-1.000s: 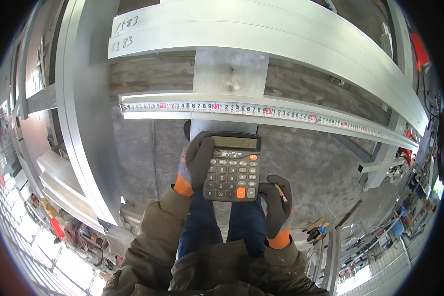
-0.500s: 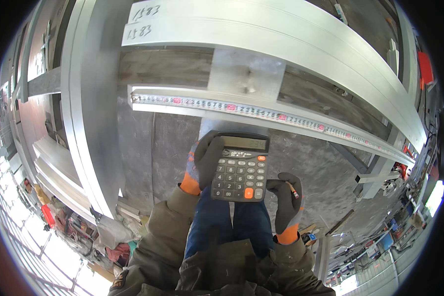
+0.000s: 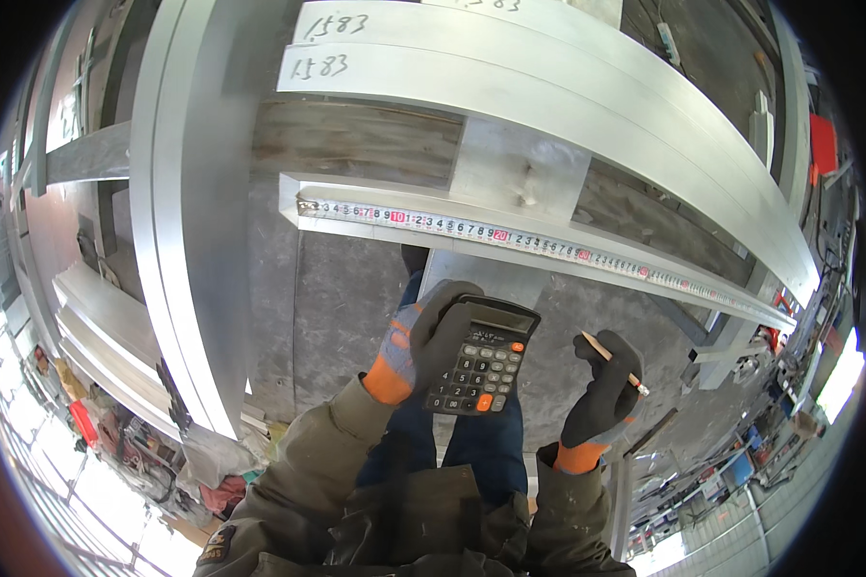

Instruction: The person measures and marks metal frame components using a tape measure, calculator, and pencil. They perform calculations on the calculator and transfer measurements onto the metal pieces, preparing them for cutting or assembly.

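My left hand (image 3: pixel 431 332), in a dark-palmed work glove with an orange cuff, grips a black calculator (image 3: pixel 478 370) by its left side. The calculator tilts, its display shaded and its keypad facing up. To its right, my gloved right hand (image 3: pixel 601 389) is closed around a wooden pencil (image 3: pixel 611 358), point toward the upper left and eraser end lower right. Beyond both hands, a tape measure (image 3: pixel 471 229) lies stretched along a narrow metal profile (image 3: pixel 394 229). Neither hand touches the tape or the profile.
Wide silver metal bars (image 3: pixel 510 82) with handwritten marks lie across the far side. A long upright-running profile (image 3: pixel 173 231) stands at left, with more stacked profiles (image 3: pixel 106 327) beside it. Cloths and clutter (image 3: pixel 223 492) lie at lower left. A red object (image 3: pixel 823 144) is at far right.
My right hand has moved right, away from the calculator, and the pencil now points up-left. My left hand has lowered slightly and tilted the calculator. The view has shifted a little.
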`<state>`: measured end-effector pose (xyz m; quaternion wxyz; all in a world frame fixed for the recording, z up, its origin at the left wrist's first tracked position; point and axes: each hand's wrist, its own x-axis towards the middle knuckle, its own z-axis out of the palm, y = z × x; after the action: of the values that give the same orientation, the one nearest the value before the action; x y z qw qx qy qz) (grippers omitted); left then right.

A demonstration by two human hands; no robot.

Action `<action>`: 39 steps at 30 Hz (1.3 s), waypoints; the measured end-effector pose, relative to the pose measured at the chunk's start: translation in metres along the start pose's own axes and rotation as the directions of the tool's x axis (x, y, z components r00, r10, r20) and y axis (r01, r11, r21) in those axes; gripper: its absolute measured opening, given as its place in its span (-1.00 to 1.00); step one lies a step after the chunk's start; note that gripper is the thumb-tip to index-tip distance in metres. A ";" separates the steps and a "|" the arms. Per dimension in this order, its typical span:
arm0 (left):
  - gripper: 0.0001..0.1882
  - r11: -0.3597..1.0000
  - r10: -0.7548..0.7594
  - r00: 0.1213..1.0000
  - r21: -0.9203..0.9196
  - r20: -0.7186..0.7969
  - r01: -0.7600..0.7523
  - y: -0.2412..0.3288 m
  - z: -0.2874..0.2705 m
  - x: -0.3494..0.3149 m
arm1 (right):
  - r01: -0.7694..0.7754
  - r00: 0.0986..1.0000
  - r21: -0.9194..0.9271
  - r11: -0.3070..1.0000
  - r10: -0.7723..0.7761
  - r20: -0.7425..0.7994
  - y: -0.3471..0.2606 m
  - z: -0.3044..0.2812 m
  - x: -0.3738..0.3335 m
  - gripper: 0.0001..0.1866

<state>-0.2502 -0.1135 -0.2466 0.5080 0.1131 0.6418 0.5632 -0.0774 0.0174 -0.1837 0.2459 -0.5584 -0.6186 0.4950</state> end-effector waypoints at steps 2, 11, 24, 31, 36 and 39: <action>-0.65 1.000 -0.024 0.998 -0.001 0.050 0.024 0.014 -0.002 -0.001 | 0.035 0.999 -0.060 0.998 -0.034 0.008 -0.005 0.004 0.002 -0.70; -0.60 0.987 0.004 0.999 0.160 0.043 -0.011 0.022 0.002 -0.003 | 0.201 0.978 -0.200 0.959 -0.185 0.097 -0.004 0.024 0.022 -0.80; -0.80 0.966 0.098 0.994 0.235 0.048 -0.107 -0.002 0.005 -0.003 | 0.463 0.872 -0.138 0.876 -0.421 0.250 0.008 0.068 0.054 -0.67; -0.69 0.998 -0.014 0.997 0.057 0.078 0.010 -0.011 -0.001 -0.007 | 0.486 0.859 -0.157 0.860 -0.437 0.267 0.018 0.067 0.053 -0.62; -0.65 0.997 -0.069 0.993 -0.024 0.094 0.071 -0.015 -0.001 -0.010 | 0.487 0.858 -0.153 0.860 -0.438 0.268 0.020 0.067 0.051 -0.59; -0.65 0.996 -0.066 0.994 -0.050 0.086 0.070 -0.017 -0.002 -0.010 | 0.483 0.857 -0.126 0.866 -0.439 0.270 0.022 0.068 0.051 -0.57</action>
<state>-0.2401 -0.1279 -0.2558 0.5562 0.1014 0.6083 0.5570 -0.1387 0.0399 -0.2421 0.2290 -0.3523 -0.8033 0.4220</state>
